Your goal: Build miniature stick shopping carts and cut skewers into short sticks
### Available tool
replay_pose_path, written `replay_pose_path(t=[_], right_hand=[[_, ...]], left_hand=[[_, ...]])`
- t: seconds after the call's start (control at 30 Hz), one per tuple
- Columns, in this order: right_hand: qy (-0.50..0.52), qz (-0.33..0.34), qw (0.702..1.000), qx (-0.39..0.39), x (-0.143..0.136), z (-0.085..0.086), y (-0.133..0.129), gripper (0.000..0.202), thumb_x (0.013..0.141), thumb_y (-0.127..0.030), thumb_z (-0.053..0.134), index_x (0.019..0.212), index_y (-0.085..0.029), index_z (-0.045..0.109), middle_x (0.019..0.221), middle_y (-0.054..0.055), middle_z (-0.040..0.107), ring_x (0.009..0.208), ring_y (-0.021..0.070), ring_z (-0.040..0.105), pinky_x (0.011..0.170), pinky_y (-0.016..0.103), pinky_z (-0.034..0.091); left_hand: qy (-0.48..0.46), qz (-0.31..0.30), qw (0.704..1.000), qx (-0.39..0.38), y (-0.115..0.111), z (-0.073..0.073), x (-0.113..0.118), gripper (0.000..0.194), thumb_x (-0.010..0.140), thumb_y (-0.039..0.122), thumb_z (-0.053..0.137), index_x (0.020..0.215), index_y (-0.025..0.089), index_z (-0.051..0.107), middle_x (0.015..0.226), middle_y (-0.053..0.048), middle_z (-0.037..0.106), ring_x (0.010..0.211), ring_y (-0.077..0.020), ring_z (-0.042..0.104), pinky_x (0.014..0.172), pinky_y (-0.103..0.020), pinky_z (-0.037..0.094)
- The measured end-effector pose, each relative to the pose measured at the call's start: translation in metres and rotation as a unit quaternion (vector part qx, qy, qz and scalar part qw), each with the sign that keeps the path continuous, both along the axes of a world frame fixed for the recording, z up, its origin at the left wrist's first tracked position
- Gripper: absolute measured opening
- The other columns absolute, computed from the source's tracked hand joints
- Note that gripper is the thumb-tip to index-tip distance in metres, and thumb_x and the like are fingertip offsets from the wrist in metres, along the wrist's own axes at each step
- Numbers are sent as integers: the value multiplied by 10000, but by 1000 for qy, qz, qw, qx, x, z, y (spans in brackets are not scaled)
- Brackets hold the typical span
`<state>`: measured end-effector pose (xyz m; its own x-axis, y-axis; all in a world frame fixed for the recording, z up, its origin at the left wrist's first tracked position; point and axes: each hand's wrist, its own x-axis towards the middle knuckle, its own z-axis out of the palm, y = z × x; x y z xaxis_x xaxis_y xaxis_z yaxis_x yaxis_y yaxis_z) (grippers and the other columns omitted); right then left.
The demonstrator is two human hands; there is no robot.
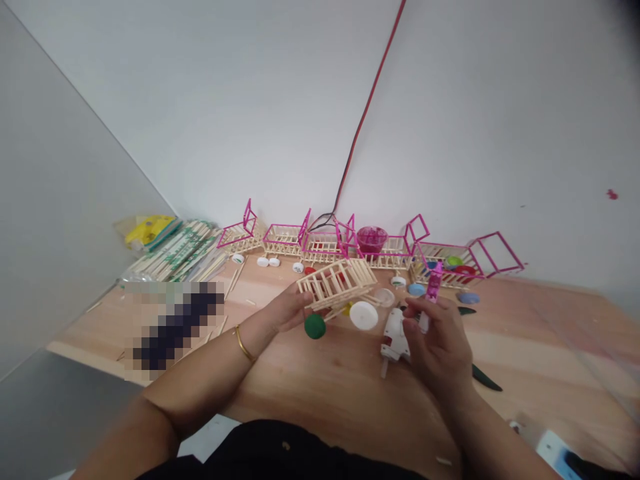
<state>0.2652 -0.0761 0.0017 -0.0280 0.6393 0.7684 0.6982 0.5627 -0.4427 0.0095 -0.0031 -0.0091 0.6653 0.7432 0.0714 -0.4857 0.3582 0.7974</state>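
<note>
My left hand (286, 312) holds a small cart frame of pale wooden sticks (336, 282), tilted above the wooden table (320, 380). A green bottle cap (315, 326) and a white bottle cap (363, 315) sit on its underside like wheels. My right hand (440, 340) grips a white glue gun (395, 335) just right of the cart, nozzle toward the table. A gold bangle (243, 344) is on my left wrist.
A row of pink-edged stick carts (345, 243) lines the wall, with a pink bowl (371, 238) among them. Loose caps (417, 289) lie before them. Packs of chopsticks (175, 253) and a yellow bag (147, 229) lie at the left. A red cable (367, 107) climbs the wall.
</note>
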Motion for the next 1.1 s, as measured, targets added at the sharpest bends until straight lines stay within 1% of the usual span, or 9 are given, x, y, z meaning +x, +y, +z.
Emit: replay_pose_path(t=[0.07, 0.2, 0.3, 0.4, 0.53, 0.6, 0.77, 0.87, 1.1], right_hand=[[5, 2, 1000, -3, 0, 0, 0, 317, 853, -222, 578, 1170, -216, 558, 860, 42, 576, 858, 220, 525, 764, 379, 435], [27, 4, 1000, -5, -1, 0, -1, 322, 846, -206, 586, 1167, -223, 561, 867, 44, 566, 866, 223, 526, 770, 390, 432], [34, 1, 999, -9, -1, 0, -1, 313, 852, -208, 581, 1163, -232, 563, 851, 40, 566, 874, 226, 530, 781, 398, 434], [37, 0, 999, -12, -1, 0, 0, 306, 855, -205, 578, 1160, -235, 565, 846, 38, 568, 882, 227, 531, 797, 406, 437], [47, -3, 999, -9, -1, -2, 1, 295, 856, -221, 578, 1151, -236, 569, 849, 39, 565, 873, 228, 534, 792, 412, 439], [43, -9, 999, -10, -1, -2, 1, 288, 857, -235, 576, 1145, -232, 571, 844, 39, 568, 870, 230, 536, 789, 415, 441], [41, -7, 999, -11, -2, -3, 1, 286, 854, -231, 577, 1140, -226, 577, 836, 40, 569, 869, 228, 533, 783, 405, 443], [38, -3, 999, -14, -1, -2, 1, 281, 860, -237, 567, 1141, -229, 575, 853, 43, 571, 862, 224, 530, 781, 403, 443], [-28, 6, 999, -20, -1, -1, 2, 327, 845, -328, 611, 1152, -241, 536, 872, 45, 579, 873, 239, 530, 751, 402, 451]], left_hand=[[28, 26, 999, 23, 1, 0, -1, 799, 619, 424, 822, 1311, 197, 492, 1204, -144, 621, 1005, -244, 630, 784, -297, 493], [82, 86, 987, 111, 0, 4, -2, 775, 594, 316, 846, 1282, 230, 500, 1285, -119, 552, 1125, -267, 558, 910, -360, 455], [143, 87, 969, 179, -3, 8, -2, 785, 611, 236, 832, 1299, 272, 456, 1240, -91, 546, 1096, -239, 550, 919, -373, 449], [198, 78, 950, 231, -7, 8, -2, 851, 604, 226, 832, 1329, 290, 391, 1190, -82, 534, 1071, -237, 543, 913, -389, 453], [281, 87, 905, 308, -8, 1, 0, 915, 554, 278, 858, 1343, 280, 393, 1301, -107, 445, 1162, -289, 481, 998, -451, 395], [295, 92, 892, 331, -7, -2, 1, 944, 551, 298, 860, 1365, 270, 383, 1336, -121, 420, 1200, -310, 450, 1039, -477, 352], [286, 98, 887, 349, -3, -4, 1, 1042, 538, 300, 870, 1417, 293, 310, 1343, -124, 429, 1225, -319, 436, 1062, -499, 325], [295, 102, 883, 352, -3, -4, 1, 1024, 550, 301, 866, 1413, 312, 313, 1371, -113, 411, 1222, -307, 445, 1048, -480, 355], [293, 140, 902, 285, -12, -8, 9, 948, 579, 292, 849, 1391, 302, 361, 1377, -114, 426, 1235, -319, 455, 1028, -472, 392]])
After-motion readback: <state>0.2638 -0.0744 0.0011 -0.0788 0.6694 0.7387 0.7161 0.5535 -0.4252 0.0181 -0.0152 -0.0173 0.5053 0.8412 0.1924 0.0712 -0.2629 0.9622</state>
